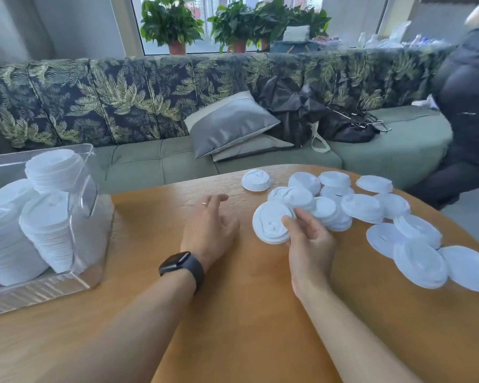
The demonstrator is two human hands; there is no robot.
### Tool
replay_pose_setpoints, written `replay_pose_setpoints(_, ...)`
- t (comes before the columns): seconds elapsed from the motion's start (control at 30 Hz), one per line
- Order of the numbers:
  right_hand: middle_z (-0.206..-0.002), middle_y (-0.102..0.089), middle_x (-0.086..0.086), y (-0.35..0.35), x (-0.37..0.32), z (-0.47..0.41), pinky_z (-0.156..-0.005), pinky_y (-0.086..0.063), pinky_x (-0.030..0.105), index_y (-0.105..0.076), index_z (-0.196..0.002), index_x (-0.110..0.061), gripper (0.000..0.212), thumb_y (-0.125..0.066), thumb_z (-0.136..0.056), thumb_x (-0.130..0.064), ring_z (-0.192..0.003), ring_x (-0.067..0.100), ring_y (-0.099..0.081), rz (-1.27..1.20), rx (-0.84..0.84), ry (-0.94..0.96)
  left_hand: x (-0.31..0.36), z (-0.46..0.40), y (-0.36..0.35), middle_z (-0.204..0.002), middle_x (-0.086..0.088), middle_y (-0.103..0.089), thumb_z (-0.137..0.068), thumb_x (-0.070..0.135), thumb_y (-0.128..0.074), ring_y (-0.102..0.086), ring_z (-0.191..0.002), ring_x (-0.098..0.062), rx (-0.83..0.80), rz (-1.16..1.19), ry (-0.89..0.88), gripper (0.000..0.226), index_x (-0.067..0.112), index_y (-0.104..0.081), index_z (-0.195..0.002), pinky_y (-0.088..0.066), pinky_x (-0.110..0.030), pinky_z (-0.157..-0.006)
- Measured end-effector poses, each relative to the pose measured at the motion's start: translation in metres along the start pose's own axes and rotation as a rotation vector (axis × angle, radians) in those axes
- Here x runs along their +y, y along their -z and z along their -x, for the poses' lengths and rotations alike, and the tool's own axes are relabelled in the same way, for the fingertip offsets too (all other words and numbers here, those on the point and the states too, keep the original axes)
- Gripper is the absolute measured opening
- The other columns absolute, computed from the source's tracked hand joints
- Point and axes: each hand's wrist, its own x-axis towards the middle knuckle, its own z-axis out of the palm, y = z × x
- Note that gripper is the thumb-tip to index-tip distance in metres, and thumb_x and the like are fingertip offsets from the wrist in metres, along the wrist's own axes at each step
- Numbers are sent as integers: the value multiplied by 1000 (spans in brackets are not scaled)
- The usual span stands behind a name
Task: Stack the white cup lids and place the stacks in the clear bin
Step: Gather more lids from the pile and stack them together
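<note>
Right hand (306, 239): fingers and thumb curled round the near edge of a white lid (271, 223), gripping it; the lid is tilted, its top face with the sip hole turned toward the camera. Fingertips also reach the lids just beyond it.

Left hand (209, 226): fingers straight and loosely spread, holding nothing, low over the wooden worktop (233, 313); contact with the surface cannot be told. A dark wristwatch (181, 265) sits on that wrist and a ring on one finger.

Loose lids (371, 208): a scattered heap of white lids lies on the worktop beyond and to the right of the right hand, many overlapping, some top-up, some tilted. One single lid (256, 180) sits apart from the heap, beyond the gap between the two hands. Three or four larger-looking lids lie nearest the camera, right of the right hand.

Clear bin (83, 214): stands on the worktop well to the left of the left hand. It holds several lid stacks (49, 233), leaning against one another, tops angled toward the far right corner of the bin.

Beyond the worktop: a sofa with a leaf-print back, a grey cushion (230, 123), and potted plants at the window.
</note>
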Motion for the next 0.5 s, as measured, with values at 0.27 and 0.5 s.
replay_pose_setpoints(0.27,-91,-76,-26,-1,15,-29,-74,-53,11,-72,-118,-19,28,-75,-91,-12,-92,-8,-71,-34,-29,32,6,-94,-49,-145,-7,-57,-79,74,-67,-52,-134,-29,-86,-86,-54,92,25,-41,-152,-48,-48,-106)
replay_pose_setpoints(0.5,-94,-78,-22,1,20,-30,-74,-53,11,-72,-114,-22,27,-75,-91,-10,-92,-5,-72,-27,-54,36,17,-124,-72,-140,-11,-62,-86,59,-73,-57,-127,-34,-85,-71,-124,78,17,-46,-146,-48,-45,-100)
